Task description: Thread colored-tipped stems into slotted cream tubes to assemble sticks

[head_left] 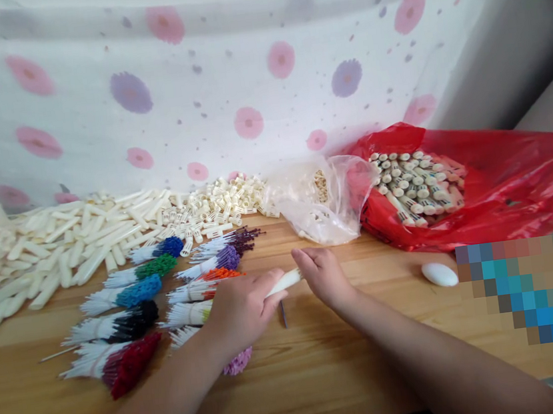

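Note:
My left hand (248, 304) is wrapped round a cream-white pen barrel (284, 282), which points up and to the right. At the barrel's far end my right hand (322, 274) has its fingers closed; they hide that tip and whatever small part may be there. Just below the barrel a thin dark refill (284, 315) lies on the wooden table. Left of my hands lie bundles of thin white refills with coloured ends, among them dark red (131, 362), black (134, 320), light blue (140, 291) and orange (221, 274). A pink bundle (238, 361) shows partly beneath my left forearm.
Loose white barrels (83, 234) and slotted white pieces (228, 199) are heaped along the back. A clear bag (325, 211) of small parts stands beside a red bag (509, 172) with several filled pens (415, 183). A white oval object (439, 274) lies at right.

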Demonstrator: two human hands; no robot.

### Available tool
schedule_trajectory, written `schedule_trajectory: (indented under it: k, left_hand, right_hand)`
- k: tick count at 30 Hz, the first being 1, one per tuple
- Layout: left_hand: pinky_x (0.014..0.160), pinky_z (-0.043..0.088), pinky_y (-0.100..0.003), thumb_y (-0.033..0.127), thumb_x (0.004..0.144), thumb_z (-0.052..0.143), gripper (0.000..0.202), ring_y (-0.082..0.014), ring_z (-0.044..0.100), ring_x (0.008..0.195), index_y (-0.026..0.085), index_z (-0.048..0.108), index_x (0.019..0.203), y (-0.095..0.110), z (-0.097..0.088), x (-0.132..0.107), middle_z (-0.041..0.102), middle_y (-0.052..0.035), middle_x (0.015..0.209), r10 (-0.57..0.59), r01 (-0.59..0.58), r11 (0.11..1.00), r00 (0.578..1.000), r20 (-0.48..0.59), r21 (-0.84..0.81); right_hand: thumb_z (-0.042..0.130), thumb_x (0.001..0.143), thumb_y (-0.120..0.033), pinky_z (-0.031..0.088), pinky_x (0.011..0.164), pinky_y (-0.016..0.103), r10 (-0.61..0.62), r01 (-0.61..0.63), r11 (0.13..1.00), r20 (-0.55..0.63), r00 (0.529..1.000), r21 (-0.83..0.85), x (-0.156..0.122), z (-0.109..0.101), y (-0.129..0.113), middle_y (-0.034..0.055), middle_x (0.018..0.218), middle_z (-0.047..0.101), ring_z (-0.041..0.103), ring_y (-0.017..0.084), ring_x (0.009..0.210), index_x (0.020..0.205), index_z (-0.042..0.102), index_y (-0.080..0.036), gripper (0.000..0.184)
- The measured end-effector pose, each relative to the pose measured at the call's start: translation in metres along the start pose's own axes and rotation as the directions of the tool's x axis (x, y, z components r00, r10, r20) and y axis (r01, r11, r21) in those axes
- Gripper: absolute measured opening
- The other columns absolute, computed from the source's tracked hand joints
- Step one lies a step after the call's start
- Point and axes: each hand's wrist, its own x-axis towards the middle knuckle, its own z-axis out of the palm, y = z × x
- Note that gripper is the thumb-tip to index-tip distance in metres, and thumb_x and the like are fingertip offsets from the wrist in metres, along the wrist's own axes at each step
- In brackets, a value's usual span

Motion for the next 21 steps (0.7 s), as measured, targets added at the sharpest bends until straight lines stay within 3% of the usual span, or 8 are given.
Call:
schedule_trajectory:
  k: [3,7,13,15,17,19,21]
  left_hand:
    - [0.049,0.035,-0.026,0.028,0.087,0.051,0.022,-0.0173,0.06,0.056,0.017,0.062,0.102,0.002,0.001,0.001,0.066,-0.001,0.067,0.081,-0.07,0.982,0.995,-0.056,0.173]
    - [0.05,0.037,-0.026,0.029,0.087,0.052,0.021,-0.0172,0.062,0.058,0.017,0.06,0.102,0.006,0.002,0.001,0.067,-0.0006,0.07,0.11,-0.095,0.974,0.992,-0.061,0.206]
    - [0.054,0.039,-0.028,0.031,0.085,0.053,0.021,-0.0204,0.064,0.065,0.02,0.062,0.101,0.0,-0.004,0.001,0.069,-0.0022,0.074,-0.027,0.009,0.978,0.996,0.087,0.208]
    - [0.054,0.039,-0.026,0.03,0.085,0.053,0.018,-0.0194,0.064,0.065,0.021,0.062,0.096,-0.004,-0.01,0.002,0.069,-0.0013,0.073,-0.113,0.094,0.982,0.987,0.114,0.166]
    - [0.055,0.039,-0.025,0.028,0.085,0.051,0.015,-0.0172,0.063,0.065,0.021,0.061,0.094,-0.007,-0.015,0.003,0.068,-0.0006,0.073,-0.191,0.187,0.98,0.98,0.061,0.068]
    - [0.056,0.04,-0.024,0.029,0.086,0.05,0.015,-0.0161,0.062,0.065,0.019,0.06,0.093,-0.007,-0.016,0.002,0.067,-0.0009,0.073,-0.203,0.202,0.979,0.979,-0.021,-0.042]
    - [0.057,0.04,-0.025,0.031,0.086,0.05,0.017,-0.0167,0.061,0.064,0.018,0.059,0.091,-0.005,-0.015,0.0,0.066,-0.002,0.071,-0.135,0.125,0.985,0.987,-0.081,-0.115]
  right_hand:
    - [0.037,0.088,-0.039,0.021,0.043,0.023,0.048,-0.048,0.999,0.005,0.999,0.007,0.0,0.001,0.002,-0.0048,0.043,0.032,0.033,0.009,0.041,0.049,0.035,-0.021,0.044]
    - [0.036,0.088,-0.044,0.023,0.048,0.024,0.02,-0.02,1.0,-0.009,1.0,0.014,-0.004,-0.005,0.004,-0.0041,0.048,0.035,0.035,0.01,0.047,0.051,0.035,-0.02,0.044]
    - [0.035,0.091,-0.046,0.026,0.044,0.022,0.048,-0.05,0.998,0.067,0.997,0.03,-0.004,0.002,0.008,-0.0042,0.046,0.038,0.039,0.01,0.044,0.052,0.037,-0.02,0.046]
    - [0.026,0.095,-0.045,0.032,0.043,0.021,0.042,-0.046,0.998,0.124,0.991,0.032,0.007,0.006,0.007,-0.0031,0.048,0.045,0.045,0.01,0.044,0.06,0.047,-0.018,0.049]
    - [0.018,0.097,-0.041,0.039,0.047,0.021,0.017,-0.019,1.0,0.175,0.985,0.009,0.028,0.009,0.007,-0.0005,0.057,0.054,0.052,0.011,0.049,0.079,0.058,-0.014,0.052]
    - [0.026,0.097,-0.037,0.046,0.057,0.023,-0.016,0.027,0.998,0.225,0.974,-0.048,0.057,0.018,0.007,0.0025,0.071,0.062,0.059,0.013,0.063,0.093,0.062,-0.014,0.043]
    - [0.046,0.092,-0.032,0.049,0.072,0.026,-0.042,0.086,0.987,0.298,0.954,-0.133,0.088,0.034,0.011,0.0043,0.084,0.066,0.062,0.015,0.08,0.09,0.065,-0.016,0.025]
